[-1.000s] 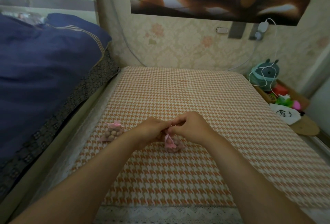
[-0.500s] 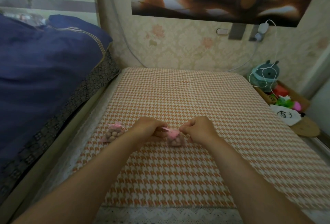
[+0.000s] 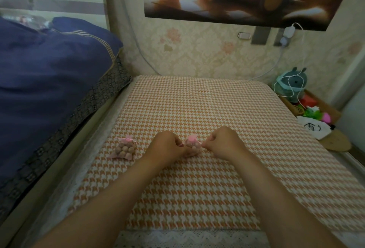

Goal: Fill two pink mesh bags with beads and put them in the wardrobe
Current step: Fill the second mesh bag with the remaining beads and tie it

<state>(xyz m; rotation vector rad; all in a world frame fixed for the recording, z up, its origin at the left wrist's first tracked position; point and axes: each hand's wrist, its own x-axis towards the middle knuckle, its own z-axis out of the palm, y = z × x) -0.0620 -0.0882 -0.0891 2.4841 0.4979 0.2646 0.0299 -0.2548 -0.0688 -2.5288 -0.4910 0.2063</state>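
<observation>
Two small pink mesh bags holding brown beads are on an orange-and-white houndstooth table top (image 3: 197, 109). One bead-filled bag (image 3: 124, 149) lies alone at the left with its neck gathered. The second pink bag (image 3: 193, 145) sits between my hands. My left hand (image 3: 167, 145) pinches its drawstring on the left side and my right hand (image 3: 225, 141) pinches the string on the right, the two fists spread apart with the bag's neck cinched. No wardrobe is in view.
A bed with a dark blue quilt (image 3: 49, 79) runs along the left edge. At the right, a wooden box (image 3: 308, 109) holds a teal plush toy (image 3: 292, 83), a white cable and small colourful items. A wallpapered wall with a poster stands behind.
My hands were together above the second bag; they have moved apart sideways, pulling its drawstring outward, and the bag's neck has drawn closed. The left bag has not moved.
</observation>
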